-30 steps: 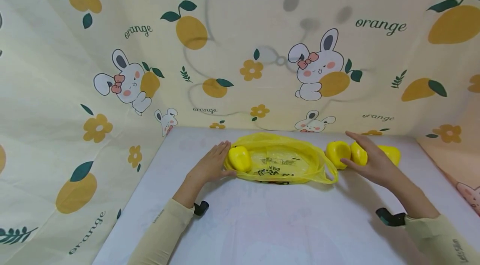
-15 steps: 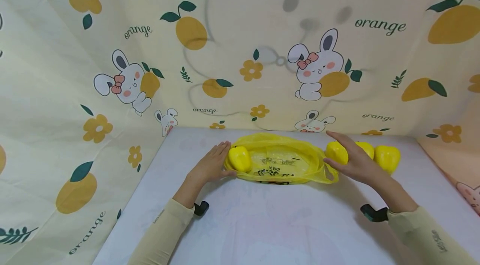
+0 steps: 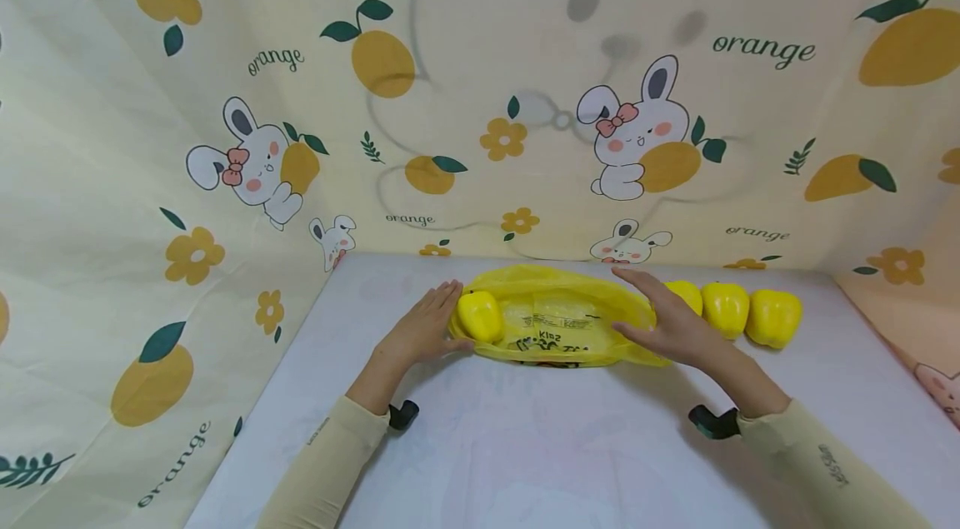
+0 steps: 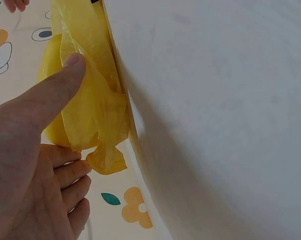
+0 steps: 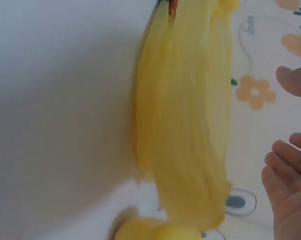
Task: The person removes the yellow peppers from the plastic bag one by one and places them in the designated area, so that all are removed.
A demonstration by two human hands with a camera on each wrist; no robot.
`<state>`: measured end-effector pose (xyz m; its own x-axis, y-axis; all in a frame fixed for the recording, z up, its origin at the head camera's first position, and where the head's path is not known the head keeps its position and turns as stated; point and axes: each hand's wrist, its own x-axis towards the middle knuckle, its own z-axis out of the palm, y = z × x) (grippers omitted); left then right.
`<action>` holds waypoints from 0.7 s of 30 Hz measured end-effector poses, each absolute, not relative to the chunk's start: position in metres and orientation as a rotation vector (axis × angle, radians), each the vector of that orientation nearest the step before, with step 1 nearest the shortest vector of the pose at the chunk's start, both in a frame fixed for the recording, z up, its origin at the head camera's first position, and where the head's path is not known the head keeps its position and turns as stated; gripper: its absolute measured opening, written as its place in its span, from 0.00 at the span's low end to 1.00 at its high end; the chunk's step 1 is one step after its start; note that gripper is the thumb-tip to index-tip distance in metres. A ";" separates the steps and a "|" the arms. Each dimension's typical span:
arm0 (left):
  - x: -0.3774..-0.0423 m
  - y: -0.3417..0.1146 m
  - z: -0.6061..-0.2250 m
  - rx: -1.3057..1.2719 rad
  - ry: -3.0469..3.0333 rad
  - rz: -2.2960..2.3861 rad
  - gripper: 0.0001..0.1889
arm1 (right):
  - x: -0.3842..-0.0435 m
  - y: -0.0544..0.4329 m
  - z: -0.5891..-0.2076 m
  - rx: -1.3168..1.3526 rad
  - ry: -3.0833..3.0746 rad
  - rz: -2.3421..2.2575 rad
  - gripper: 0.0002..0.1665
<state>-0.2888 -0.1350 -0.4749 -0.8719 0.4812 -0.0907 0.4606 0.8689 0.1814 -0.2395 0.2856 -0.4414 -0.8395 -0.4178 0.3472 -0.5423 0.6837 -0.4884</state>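
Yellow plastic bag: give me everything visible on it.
The yellow plastic bag is thin and translucent, with dark print on its near side. It lies flat and crumpled on the white table, near the far edge. One yellow pepper sits at its left end. The left hand touches that end with straight fingers; the right hand is over the right end, fingers straight.

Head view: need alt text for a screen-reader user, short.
Two hands reach over a yellow plastic bag lying on a white table: the left hand rests open at its left end beside a yellow pepper in the bag, the right hand open over its right end. Three more yellow peppers sit in a row to the right, before a rabbit-and-orange print backdrop.
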 end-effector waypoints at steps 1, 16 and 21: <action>-0.289 -0.135 -0.475 0.735 2.909 0.232 0.59 | -0.240 0.283 -0.442 0.780 -2.693 0.883 0.52; -0.289 -0.134 -0.474 0.728 2.906 0.214 0.59 | -0.249 0.248 -0.450 0.835 -2.759 0.946 0.50; -0.290 -0.134 -0.475 0.738 2.908 0.209 0.59 | -0.252 0.238 -0.454 0.858 -2.767 0.923 0.51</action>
<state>-0.2899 -0.1343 -0.4746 -0.8711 0.4818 -0.0951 0.4633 0.8705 0.1664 -0.2523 0.2382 -0.4539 -0.8360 -0.4819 0.2624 -0.5429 0.6572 -0.5227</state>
